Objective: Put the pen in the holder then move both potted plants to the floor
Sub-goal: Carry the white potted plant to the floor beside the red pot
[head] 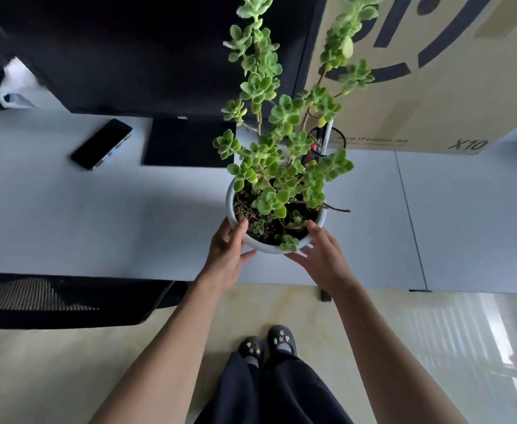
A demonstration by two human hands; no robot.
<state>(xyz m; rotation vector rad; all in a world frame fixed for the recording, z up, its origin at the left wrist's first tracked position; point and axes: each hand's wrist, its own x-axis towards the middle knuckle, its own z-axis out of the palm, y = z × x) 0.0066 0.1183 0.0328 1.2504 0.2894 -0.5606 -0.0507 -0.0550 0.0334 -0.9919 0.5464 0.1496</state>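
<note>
A tall green succulent grows in a white round pot (266, 247) standing near the front edge of the white desk (98, 224). My left hand (229, 255) grips the pot's left side with the thumb on the rim. My right hand (324, 255) touches the pot's right side, fingers spread along its wall. Behind the plant stands a black mesh pen holder (333, 145) with a white pen (326, 136) upright in it. Only one potted plant is in view.
A black phone (101, 144) lies on the desk at left, beside the monitor's black base (186, 142). A large cardboard box (434, 71) stands at back right. A black mesh chair (61, 298) is under the desk at left. Beige floor (67, 362) and my shoes lie below.
</note>
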